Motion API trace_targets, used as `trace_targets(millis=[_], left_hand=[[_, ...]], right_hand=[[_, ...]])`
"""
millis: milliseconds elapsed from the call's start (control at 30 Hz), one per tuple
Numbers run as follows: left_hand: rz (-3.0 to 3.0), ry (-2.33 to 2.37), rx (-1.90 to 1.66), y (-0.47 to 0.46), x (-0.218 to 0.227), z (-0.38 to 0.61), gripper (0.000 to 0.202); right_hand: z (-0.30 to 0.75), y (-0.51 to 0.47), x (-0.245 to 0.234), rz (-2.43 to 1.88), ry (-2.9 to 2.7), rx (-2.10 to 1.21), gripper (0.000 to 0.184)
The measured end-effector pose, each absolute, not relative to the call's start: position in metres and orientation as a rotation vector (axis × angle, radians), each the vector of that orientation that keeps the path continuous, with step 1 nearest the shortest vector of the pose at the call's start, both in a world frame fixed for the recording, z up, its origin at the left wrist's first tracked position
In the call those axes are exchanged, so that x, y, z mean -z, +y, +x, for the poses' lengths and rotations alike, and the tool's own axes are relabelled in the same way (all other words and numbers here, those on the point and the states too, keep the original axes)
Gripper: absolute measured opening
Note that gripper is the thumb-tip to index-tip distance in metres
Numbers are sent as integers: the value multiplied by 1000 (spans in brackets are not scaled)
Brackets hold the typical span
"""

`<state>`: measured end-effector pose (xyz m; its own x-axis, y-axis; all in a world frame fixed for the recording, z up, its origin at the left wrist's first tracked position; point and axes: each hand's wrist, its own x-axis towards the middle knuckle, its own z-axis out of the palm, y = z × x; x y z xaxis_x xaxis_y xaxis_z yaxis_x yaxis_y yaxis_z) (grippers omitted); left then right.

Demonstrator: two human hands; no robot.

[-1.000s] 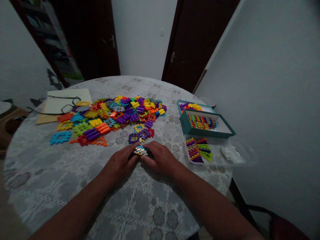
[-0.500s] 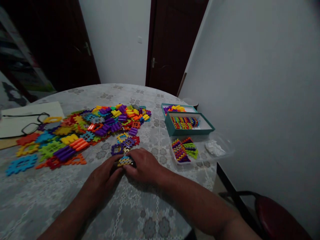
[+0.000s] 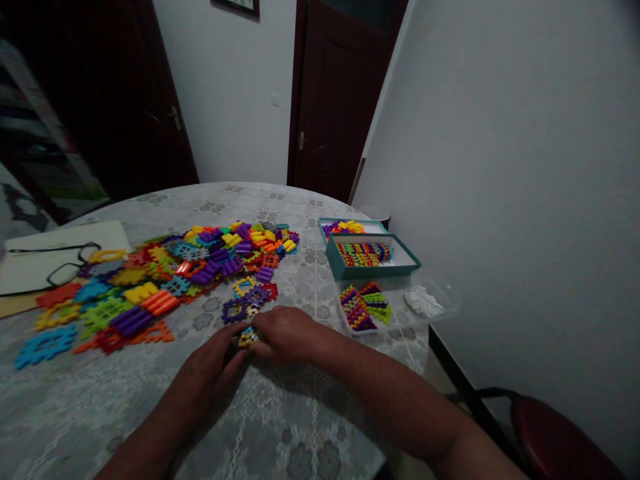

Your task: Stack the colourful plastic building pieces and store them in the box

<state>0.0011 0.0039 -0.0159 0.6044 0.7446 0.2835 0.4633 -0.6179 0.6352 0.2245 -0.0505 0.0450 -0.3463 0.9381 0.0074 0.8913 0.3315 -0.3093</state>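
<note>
Between my two hands, just above or on the tablecloth, is a small block of interlocking plastic pieces (image 3: 249, 337), yellow and light blue on its visible face. My left hand (image 3: 215, 357) pinches its left side with thumb and fingers. From the right, my right hand (image 3: 287, 333) closes over it, and its fingers hide much of the block. Just beyond the fingers lie a dark purple square frame piece (image 3: 234, 311), another purple toothed piece (image 3: 257, 295), a yellow one (image 3: 245, 287) and a red one (image 3: 271, 291).
A big heap of coloured interlocking pieces (image 3: 160, 300) spreads over the left and middle of the round table. Eyeglasses (image 3: 63, 275) rest on papers at far left. To the right stand a teal box (image 3: 373, 272), its lid (image 3: 325, 223) and a clear container (image 3: 367, 331) with assembled pieces.
The view has tilted up a little, so the table sits lower in the picture. My right fingers now cover more of the block, and both hands still grip it.
</note>
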Motion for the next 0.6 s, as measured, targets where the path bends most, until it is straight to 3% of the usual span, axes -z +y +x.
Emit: trace_targets(millis=[233, 600], left_hand=[[2262, 922, -721, -2, 9, 3, 48], [2300, 851, -772, -4, 11, 0, 47]], right_hand=[[224, -70, -25, -1544, -2131, -529, 44], [211, -71, -17, -1409, -1860, -627, 46]])
